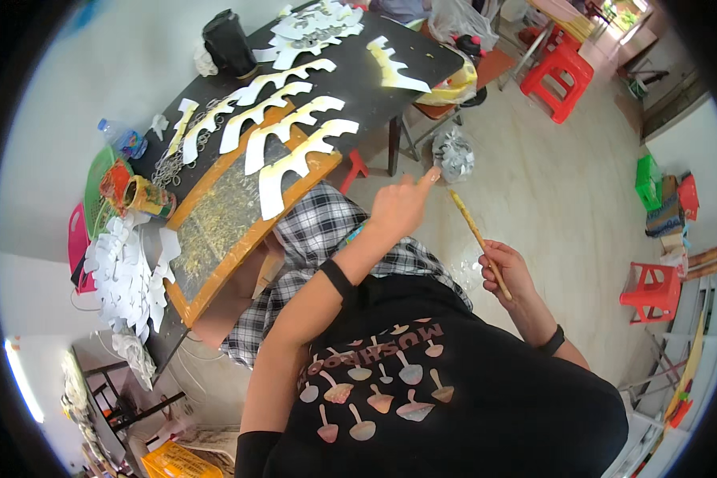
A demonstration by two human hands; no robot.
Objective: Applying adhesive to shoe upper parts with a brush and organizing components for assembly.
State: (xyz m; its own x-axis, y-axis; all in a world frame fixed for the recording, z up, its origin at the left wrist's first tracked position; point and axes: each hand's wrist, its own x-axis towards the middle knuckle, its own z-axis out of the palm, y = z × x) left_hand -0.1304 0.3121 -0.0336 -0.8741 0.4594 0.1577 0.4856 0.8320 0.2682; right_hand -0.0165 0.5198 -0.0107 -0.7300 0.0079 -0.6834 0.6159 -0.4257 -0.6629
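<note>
My right hand point(508, 271) grips a thin yellowish stick point(476, 233), held slanting over the floor; whether it has bristles at its upper end I cannot make out. My left hand point(398, 209) is raised to the left of the stick, index finger stretched out, the others partly curled, holding nothing I can see. To the left, several white curved cut-out strips point(272, 190) with toothed edges lie in an overlapping row, yellowish along those edges. They rest partly on a wood-framed board point(215, 247) with a grey surface smeared yellow. One separate white cut-out point(392, 70) lies farther off on the black table point(350, 88).
A stained tin point(150, 197), a plastic bottle point(123, 139) and a black container point(229, 44) stand along the table's left side. White cut-outs point(127, 267) heap at its near left. A silvery crumpled bundle point(454, 155) and red stools point(558, 76) are on the floor.
</note>
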